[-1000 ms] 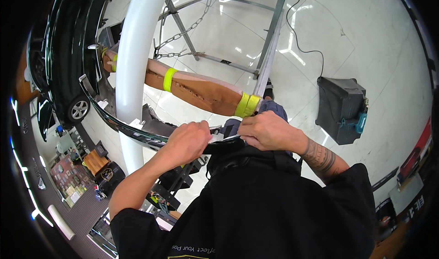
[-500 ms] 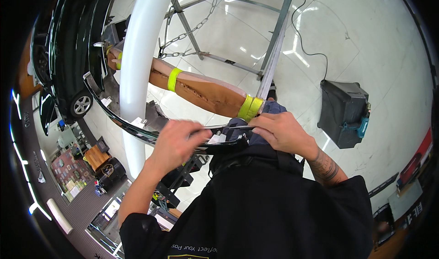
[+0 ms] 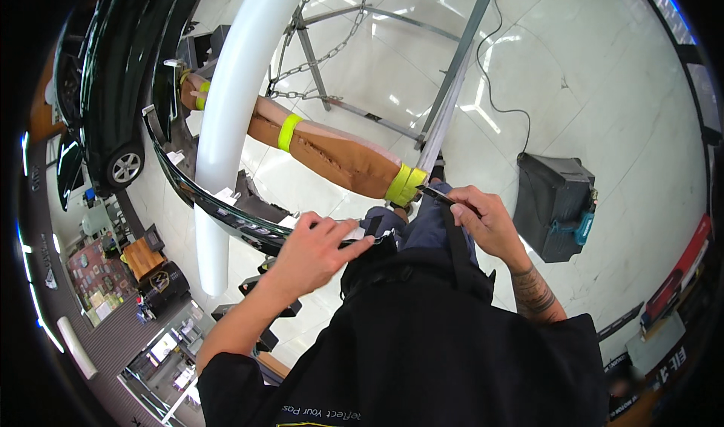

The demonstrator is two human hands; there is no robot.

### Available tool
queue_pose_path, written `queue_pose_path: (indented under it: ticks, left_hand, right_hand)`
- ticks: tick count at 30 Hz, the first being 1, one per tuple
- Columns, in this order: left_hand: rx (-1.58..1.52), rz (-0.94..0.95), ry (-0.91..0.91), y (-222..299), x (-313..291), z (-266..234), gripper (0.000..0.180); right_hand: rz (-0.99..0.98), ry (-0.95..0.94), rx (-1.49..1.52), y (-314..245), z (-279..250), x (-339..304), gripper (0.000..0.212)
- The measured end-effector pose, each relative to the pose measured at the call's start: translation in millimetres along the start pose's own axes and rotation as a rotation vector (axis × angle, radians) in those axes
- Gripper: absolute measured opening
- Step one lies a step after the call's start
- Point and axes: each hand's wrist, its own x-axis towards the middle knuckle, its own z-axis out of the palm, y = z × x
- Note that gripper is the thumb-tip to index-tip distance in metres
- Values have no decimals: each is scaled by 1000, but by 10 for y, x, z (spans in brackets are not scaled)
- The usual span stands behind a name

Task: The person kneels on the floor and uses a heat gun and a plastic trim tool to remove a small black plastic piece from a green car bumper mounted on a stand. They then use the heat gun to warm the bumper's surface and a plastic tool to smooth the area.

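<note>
A long, curved, glossy black trim piece (image 3: 253,231) stretches from the upper left to my waist, with white tabs along its inner edge. My left hand (image 3: 313,254) grips it near the end closest to me, fingers bent over the edge and thumb stretched to the right. To the right, apart from the trim, my right hand (image 3: 484,222) pinches a thin dark tool (image 3: 437,195). The tool's narrow tip points left toward the yellow tape on a padded bar (image 3: 347,167); its exact kind is too small to tell.
A white roll (image 3: 241,88) crosses over the padded bar. Beyond stands a metal frame (image 3: 460,58) with hanging chains. A dark box (image 3: 554,201) with a teal power tool (image 3: 573,227) sits on the floor at right. A black car (image 3: 124,88) is at far left.
My right hand has come off the end of the trim and moved right, now with the thin tool showing. My left hand has shifted slightly right and settled on the trim.
</note>
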Motion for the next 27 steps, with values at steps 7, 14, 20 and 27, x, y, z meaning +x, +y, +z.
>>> queue_pose_path:
  ticks: [7, 14, 20, 27]
  left_hand:
    - [63, -126, 171, 246, 71, 225, 38]
    - [159, -93, 347, 360, -20, 523, 31]
    - [147, 102, 756, -202, -468, 577, 21]
    - [262, -146, 1072, -1066, -1148, 192, 14]
  right_hand:
    - [-71, 121, -67, 124, 83, -126, 19]
    - [-206, 240, -63, 246, 172, -340, 71]
    - [-107, 456, -16, 236, 447, -725, 58]
    - [-87, 501, 243, 4, 913, -1223, 24]
